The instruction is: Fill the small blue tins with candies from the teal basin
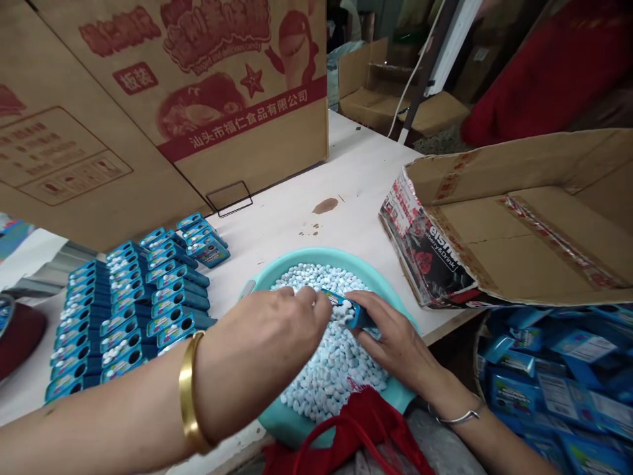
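Note:
A teal basin [380, 270] full of small pale blue and white candies [336, 376] stands at the table's front edge. Over it, my right hand [390, 336] grips a small blue candy box [352, 313] between thumb and fingers, tilted, with white candies at its opening. My left hand [277, 336], with a gold bangle on the wrist, reaches across to the box's left end. Its fingers are curled closed there, and whatever they pinch is hidden behind the knuckles. Left of the basin stand rows of similar blue boxes [178, 297], several showing round dark holes or white candies on top.
Large printed cartons [257, 145] wall off the back left. An open cardboard box [514, 244] lies at the right edge, above a container of blue packs [558, 382]. A dark red bowl [22, 336] sits far left. Brown stains [325, 206] mark the white table [277, 224].

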A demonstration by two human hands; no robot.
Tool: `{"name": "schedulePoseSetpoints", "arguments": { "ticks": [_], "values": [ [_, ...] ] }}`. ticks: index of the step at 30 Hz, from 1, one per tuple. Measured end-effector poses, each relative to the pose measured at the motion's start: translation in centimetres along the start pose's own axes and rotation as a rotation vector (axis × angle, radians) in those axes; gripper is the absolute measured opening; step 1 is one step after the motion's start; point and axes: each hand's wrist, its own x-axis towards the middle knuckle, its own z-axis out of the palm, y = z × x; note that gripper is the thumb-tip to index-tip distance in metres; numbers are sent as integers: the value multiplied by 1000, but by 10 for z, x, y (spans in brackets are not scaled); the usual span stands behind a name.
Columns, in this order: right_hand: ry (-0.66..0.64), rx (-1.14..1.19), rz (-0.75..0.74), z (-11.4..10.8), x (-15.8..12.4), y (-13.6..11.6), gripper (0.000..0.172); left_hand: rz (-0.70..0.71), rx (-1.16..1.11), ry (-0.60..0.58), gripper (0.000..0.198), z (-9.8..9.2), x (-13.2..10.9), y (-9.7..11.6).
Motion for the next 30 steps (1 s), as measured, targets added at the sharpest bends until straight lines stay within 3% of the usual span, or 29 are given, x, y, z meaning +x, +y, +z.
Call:
{"name": "schedulePoseSetpoints", "arguments": {
  "ticks": [4, 8, 11, 13, 15, 18, 24, 27, 30],
  "values": [
    [-1, 33, 50, -1, 1, 0, 46, 31, 83, 40, 19, -3, -5, 3],
    [32, 57, 103, -4, 3, -2, 41, -39, -65, 161, 21, 16, -13, -31],
    [91, 60, 146, -6, 5, -4, 36, -164, -198, 266, 22, 55, -3, -59],
    [133, 68, 172, -6, 6, -5, 34, -240, -225, 210, 22, 89, 14, -64],
    [160, 79, 196, -6, 6, -5, 34, -220, -190, 98, 25, 121, 32, -56],
    [178, 89, 231, -6, 6, -4, 35, -40, -159, 18, 27, 153, 50, -29],
    [182, 126, 277, -5, 5, -2, 36, 141, -465, -33, 22, 163, 33, 2],
    [174, 149, 285, -5, 5, -1, 36, 210, -679, -72, 27, 164, 24, 3],
    [173, 155, 291, -5, 5, -1, 35, 222, -842, -38, 31, 161, 17, -5]
  ]
}}
